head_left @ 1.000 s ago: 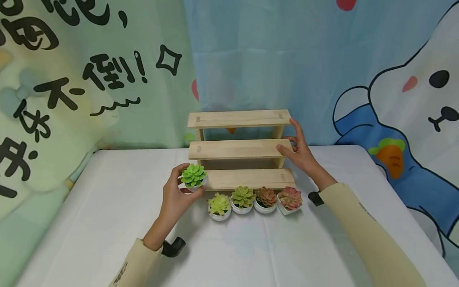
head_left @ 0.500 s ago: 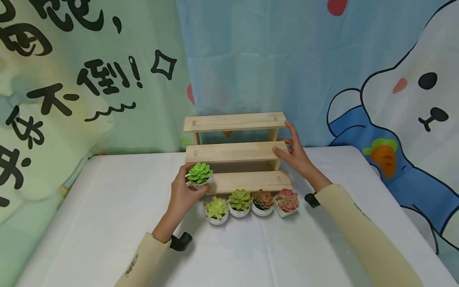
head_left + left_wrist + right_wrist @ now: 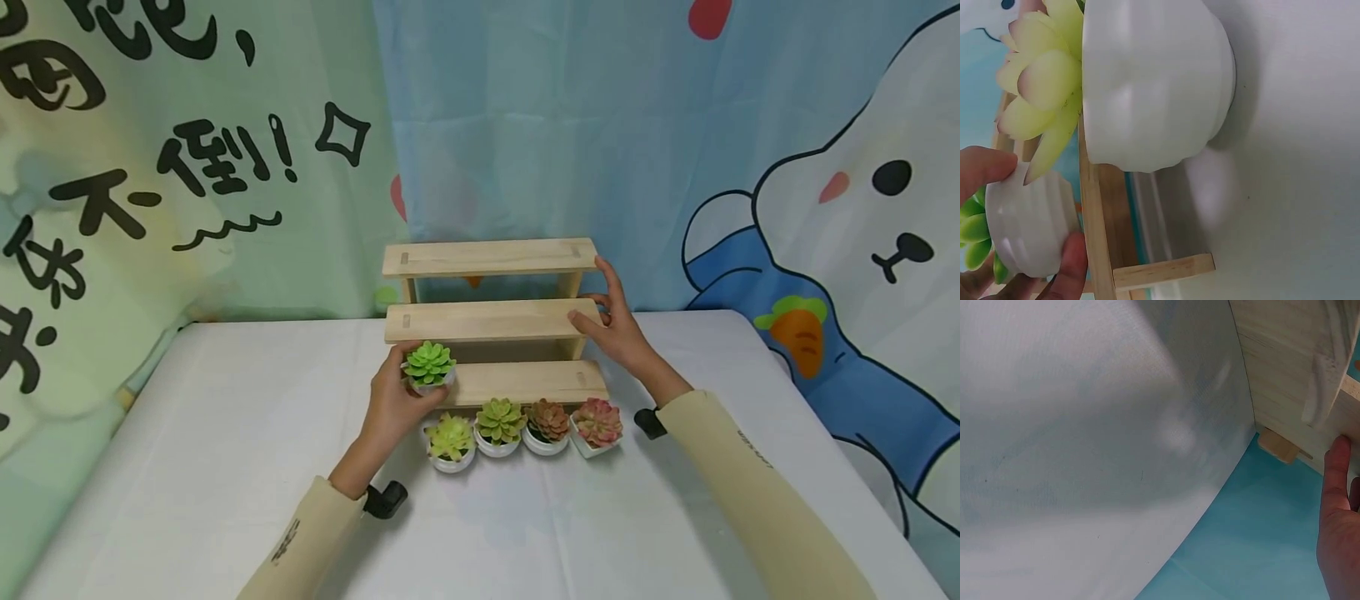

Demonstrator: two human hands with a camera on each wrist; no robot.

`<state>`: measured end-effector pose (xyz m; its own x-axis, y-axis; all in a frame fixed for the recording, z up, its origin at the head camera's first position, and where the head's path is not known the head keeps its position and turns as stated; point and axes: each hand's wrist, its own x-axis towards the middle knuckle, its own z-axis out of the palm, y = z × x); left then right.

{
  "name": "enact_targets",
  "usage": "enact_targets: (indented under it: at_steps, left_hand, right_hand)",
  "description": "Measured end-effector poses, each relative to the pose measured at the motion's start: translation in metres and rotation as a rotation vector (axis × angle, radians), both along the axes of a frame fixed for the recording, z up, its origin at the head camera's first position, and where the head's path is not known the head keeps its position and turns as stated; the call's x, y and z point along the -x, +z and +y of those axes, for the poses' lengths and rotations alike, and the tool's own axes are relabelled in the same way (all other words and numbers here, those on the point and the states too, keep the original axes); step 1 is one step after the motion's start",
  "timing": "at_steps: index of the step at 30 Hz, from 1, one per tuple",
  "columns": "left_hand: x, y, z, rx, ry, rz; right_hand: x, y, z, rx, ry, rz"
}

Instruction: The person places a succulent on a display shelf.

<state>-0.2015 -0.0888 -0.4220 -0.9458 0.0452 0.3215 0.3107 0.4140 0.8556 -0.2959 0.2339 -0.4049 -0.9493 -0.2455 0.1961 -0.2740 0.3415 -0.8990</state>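
Observation:
My left hand (image 3: 396,402) holds a bright green succulent (image 3: 429,363) in a white pot between thumb and fingers. It is at the left end of the lowest tier of a three-tier wooden plant stand (image 3: 491,320). In the left wrist view the fingers wrap that white pot (image 3: 1029,219), close to the wood. My right hand (image 3: 618,327) holds the right end of the stand, thumb on the middle tier and index finger up at the top tier's end. The right wrist view shows an extended finger (image 3: 1336,475) against the wood.
Before the stand is a row of potted succulents: a yellow-green one (image 3: 450,442), a green one (image 3: 499,427), a brownish one (image 3: 547,427) and a pink one (image 3: 596,427). A white cloth (image 3: 225,467) covers the table. Printed curtains (image 3: 510,125) hang behind.
My left hand has carried the green succulent rightward, further over the left end of the lowest tier. The right hand keeps its place on the stand; the head view has shifted slightly.

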Motion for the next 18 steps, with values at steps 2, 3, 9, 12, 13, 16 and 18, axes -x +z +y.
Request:
enact_targets:
  at_steps: [2, 3, 9, 12, 13, 16, 18]
  left_hand:
    - [0.0008, 0.0002, 0.0011, 0.010, -0.006, 0.012]
    - [0.0015, 0.0001, 0.0016, 0.017, -0.009, 0.018]
    - [0.0033, -0.0013, 0.0026, 0.068, -0.023, 0.036]
    - [0.0034, -0.0012, 0.0028, 0.077, -0.028, 0.040]
    - [0.0033, -0.0009, 0.0029, 0.080, -0.030, 0.041]
    - [0.0034, -0.0006, 0.0031, 0.083, -0.033, 0.044]
    - [0.0034, -0.0006, 0.0031, 0.086, -0.033, 0.044]
  right_hand:
    - [0.0002, -0.0003, 0.0001, 0.000, 0.000, 0.006]
    - [0.0001, -0.0003, 0.0001, -0.002, 0.001, 0.007]
    - [-0.0004, 0.0007, -0.0015, -0.004, 0.008, 0.011]
    - [-0.0010, 0.0009, -0.0014, -0.011, 0.009, 0.014]
    - [-0.0010, 0.0008, -0.0012, -0.014, 0.008, 0.014]
    - [-0.0002, 0.0000, -0.0001, -0.018, 0.007, 0.020]
    - [0.0008, -0.0007, 0.0003, -0.016, 0.007, 0.026]
